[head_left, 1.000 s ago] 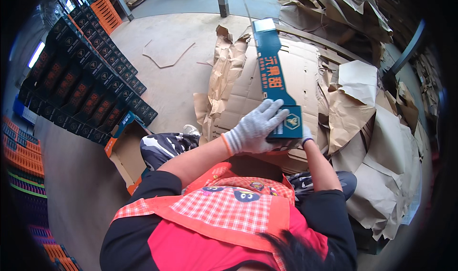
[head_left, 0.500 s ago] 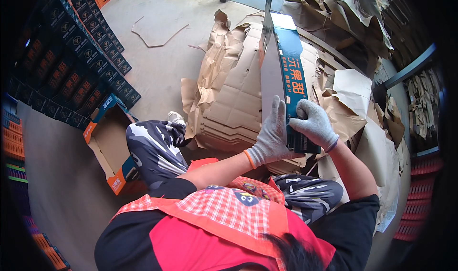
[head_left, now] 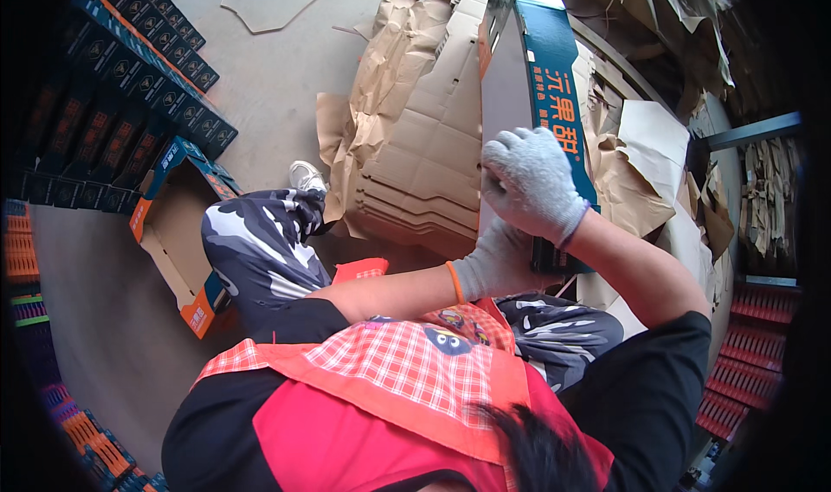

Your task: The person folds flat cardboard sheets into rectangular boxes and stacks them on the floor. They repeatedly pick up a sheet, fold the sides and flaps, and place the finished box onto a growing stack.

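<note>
**Near end of the long box: both hands at the fold**

We place the long teal box (head_left: 554, 49) in front of the seated person, lying lengthwise away from the body over a pile of flattened cardboard (head_left: 420, 159). It is tipped so that its printed side and a pale, unprinted face (head_left: 511, 85) both show. Its far end reaches the top of the view; its near end is largely covered by the gloves.

Hands: the right hand (head_left: 535, 185) is at the near end, fingers bent and curled inward. We cannot tell whether they pinch a flap or only press on the cardboard. The left hand (head_left: 495, 263) sits lower, against the near end, its fingers hidden behind the right glove; we cannot tell whether it grips.

Step, in our judgement: shaping the near end, with the left hand seeming to steady the box while the right works its edge.

The next move, we judge, calls for keeping the walls square and pressing any loose flap flush, without creasing the long side.

Surroundings: an open box (head_left: 173, 232) with orange ends stands by the left knee (head_left: 251, 232); stacked boxes (head_left: 130, 72) lie beyond it.
</note>
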A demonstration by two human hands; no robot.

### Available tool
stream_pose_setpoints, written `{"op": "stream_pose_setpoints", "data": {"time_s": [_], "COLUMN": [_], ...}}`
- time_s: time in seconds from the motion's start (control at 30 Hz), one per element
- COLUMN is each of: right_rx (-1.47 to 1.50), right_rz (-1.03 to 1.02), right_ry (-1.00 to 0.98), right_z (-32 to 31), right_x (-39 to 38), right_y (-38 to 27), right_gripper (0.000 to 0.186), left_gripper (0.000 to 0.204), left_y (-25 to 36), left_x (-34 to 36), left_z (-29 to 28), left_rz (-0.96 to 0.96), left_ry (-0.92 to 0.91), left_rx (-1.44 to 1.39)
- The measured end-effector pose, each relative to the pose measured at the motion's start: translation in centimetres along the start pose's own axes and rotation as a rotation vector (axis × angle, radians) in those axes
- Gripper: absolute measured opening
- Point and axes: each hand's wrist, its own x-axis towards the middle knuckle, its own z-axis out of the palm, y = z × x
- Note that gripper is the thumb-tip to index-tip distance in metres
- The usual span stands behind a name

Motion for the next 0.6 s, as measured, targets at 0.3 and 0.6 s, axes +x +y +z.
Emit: {"op": "stream_pose_setpoints", "data": {"time_s": [0.3, 0.6], "right_rx": [0.962, -0.062], "right_rz": [1.140, 0.232], "right_ry": [0.236, -0.280], "right_z": [-2.4, 6.9], "right_x": [6.0, 0.1], "right_y": [7.2, 12.2], "right_gripper": [0.023, 0.010], "left_gripper": [0.106, 0.059], "left_y": [-0.6, 1.6], "left_x": [-1.1, -5.3], "left_z": [-1.3, -6.7], "left_rz": [0.176, 0.327], "left_ry": [0.308, -0.140], "left_rx": [-0.201, 0.326]}}
